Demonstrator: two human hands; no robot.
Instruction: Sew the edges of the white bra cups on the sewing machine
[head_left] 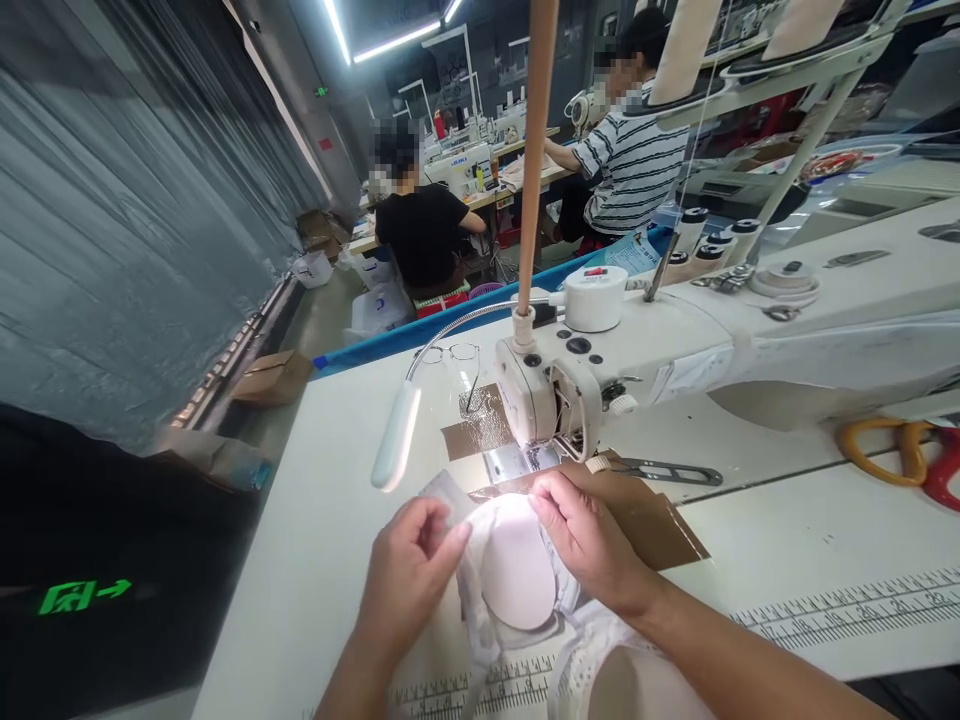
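A pale bra cup with white fabric edging lies on the table in front of the sewing machine, just short of its needle area. At the cup's upper left edge, my left hand is closed, thumb and curled fingers on the white edging. My right hand pinches the upper right edge between thumb and forefinger. Nearer to me, below my right wrist, lies a second cup with lace trim, partly cut off by the frame. What the needle and presser foot touch is hidden.
A lit gooseneck lamp hangs left of the machine head. Thread snips and orange-handled scissors lie to the right. Eyeglasses rest behind the lamp. Printed rulers run along the front. Two people sit at other machines beyond.
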